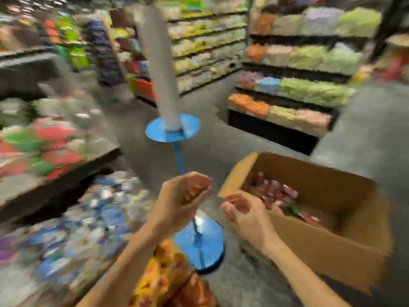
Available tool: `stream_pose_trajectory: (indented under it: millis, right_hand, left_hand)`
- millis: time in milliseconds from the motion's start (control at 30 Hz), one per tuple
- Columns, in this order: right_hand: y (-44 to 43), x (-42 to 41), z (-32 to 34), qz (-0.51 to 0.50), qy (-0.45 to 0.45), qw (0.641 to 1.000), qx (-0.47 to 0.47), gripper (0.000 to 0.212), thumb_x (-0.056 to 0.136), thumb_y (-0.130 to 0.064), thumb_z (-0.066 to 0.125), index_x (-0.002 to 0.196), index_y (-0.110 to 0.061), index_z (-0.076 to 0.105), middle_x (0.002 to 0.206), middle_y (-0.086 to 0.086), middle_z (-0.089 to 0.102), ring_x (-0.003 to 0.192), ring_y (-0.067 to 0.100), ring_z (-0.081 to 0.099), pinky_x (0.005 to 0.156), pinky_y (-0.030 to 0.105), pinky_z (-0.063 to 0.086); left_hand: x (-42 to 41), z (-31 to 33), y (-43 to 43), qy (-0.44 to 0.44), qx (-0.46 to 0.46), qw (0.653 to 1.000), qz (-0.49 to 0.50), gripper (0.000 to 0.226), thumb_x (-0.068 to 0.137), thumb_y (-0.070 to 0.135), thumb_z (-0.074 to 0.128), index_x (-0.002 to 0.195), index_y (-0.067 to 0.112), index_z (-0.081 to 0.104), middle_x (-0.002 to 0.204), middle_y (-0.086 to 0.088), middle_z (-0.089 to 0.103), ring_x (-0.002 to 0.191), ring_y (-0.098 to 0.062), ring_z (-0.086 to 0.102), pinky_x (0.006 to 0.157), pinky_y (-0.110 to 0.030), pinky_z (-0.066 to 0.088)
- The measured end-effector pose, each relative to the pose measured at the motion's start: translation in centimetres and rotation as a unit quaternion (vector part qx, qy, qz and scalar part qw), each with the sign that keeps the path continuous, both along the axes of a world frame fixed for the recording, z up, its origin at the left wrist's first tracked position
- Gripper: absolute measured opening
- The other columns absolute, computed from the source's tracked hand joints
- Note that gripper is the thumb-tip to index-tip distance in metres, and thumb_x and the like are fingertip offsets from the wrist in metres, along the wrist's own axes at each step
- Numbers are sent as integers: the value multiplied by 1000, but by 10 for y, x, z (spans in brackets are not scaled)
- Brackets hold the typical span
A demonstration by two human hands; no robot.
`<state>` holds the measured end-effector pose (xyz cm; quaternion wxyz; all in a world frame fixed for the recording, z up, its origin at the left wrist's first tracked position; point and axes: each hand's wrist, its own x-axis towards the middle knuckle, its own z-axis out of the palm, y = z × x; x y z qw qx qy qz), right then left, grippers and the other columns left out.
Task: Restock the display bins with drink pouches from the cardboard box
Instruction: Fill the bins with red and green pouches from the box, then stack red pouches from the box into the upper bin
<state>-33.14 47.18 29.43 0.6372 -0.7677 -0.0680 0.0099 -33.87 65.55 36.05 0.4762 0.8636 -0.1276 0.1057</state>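
Note:
The whole view is motion-blurred. An open cardboard box stands at the lower right with red drink pouches piled inside. My left hand is raised left of the box, fingers curled round something reddish that looks like a drink pouch. My right hand hovers at the box's near-left corner, palm up, fingers loosely curled, with nothing visible in it. Display bins of blue and white pouches lie to the left. Orange and yellow pouches sit just below my arms.
A blue stand with a grey post rises between the bins and the box. An upper bin holds red and green packs. Stocked shelves line the far side of a grey floor aisle.

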Motion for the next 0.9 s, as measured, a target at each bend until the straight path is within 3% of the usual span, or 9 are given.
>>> stream_pose_trajectory:
  millis: [67,167,267,367,433,500,667,767,900]
  right_hand:
    - [-60,-1,-33,-74,49,996,-21,11,91,0,66,87,-9,69,68,6,65,53,0,56,54,16,43]
    - [-126,7,-70,-156,104,982,-15,7,91,-3,67,90,-10,70,91,18,70,72,30,64,68,36,52]
    - [-167,20,-92,-186,148,971,-37,6,93,-4,65,88,-8,66,99,7,66,85,18,63,63,26,53]
    - [-188,44,-114,-198,190,959,-74,9,94,-12,65,90,-20,63,93,2,67,76,15,64,73,40,56]
    - [-197,69,-131,-202,220,948,-109,9,93,-20,67,92,-27,62,91,1,69,81,18,65,79,41,56]
    - [-208,101,-149,-202,243,939,-137,7,93,-23,68,97,-26,63,94,-6,67,85,15,64,78,33,53]
    - [-221,187,-213,-174,327,914,-164,22,90,-19,67,111,-19,61,92,-10,62,83,12,61,81,33,53]
    - [-227,238,-264,-163,397,888,-166,36,90,-20,67,124,-18,56,114,-1,63,95,14,62,76,26,47]
    - [-235,282,-330,-137,424,867,-224,53,90,-13,62,139,-20,44,140,8,50,128,30,50,98,35,42]
  left_hand:
    - [25,-44,-61,60,8,997,-55,9,85,21,74,88,29,70,74,14,71,68,3,65,63,-17,50]
    - [55,-94,-130,126,48,985,-106,8,88,22,74,94,26,72,77,13,71,67,7,64,65,-17,50]
    - [90,-130,-171,180,82,972,-124,10,89,26,74,98,22,71,88,9,71,81,5,66,71,-13,49]
    - [136,-166,-192,225,122,961,-107,23,88,25,73,110,17,69,100,3,71,99,-14,68,84,-26,52]
    - [170,-189,-204,254,138,953,-90,33,86,24,75,116,16,65,106,0,69,105,-19,65,88,-30,50]
    - [206,-215,-215,281,159,943,-77,45,84,25,78,124,13,60,114,-5,66,111,-24,62,90,-32,46]
    - [290,-294,-230,341,245,902,-102,79,76,26,83,141,10,42,129,-18,54,122,-35,52,98,-38,43]
    - [333,-349,-241,383,299,862,-146,94,76,27,81,151,12,27,136,-21,50,126,-38,46,99,-39,40]
    - [366,-412,-256,396,344,821,-227,94,83,15,75,156,6,15,149,-19,44,139,-32,41,109,-25,31]
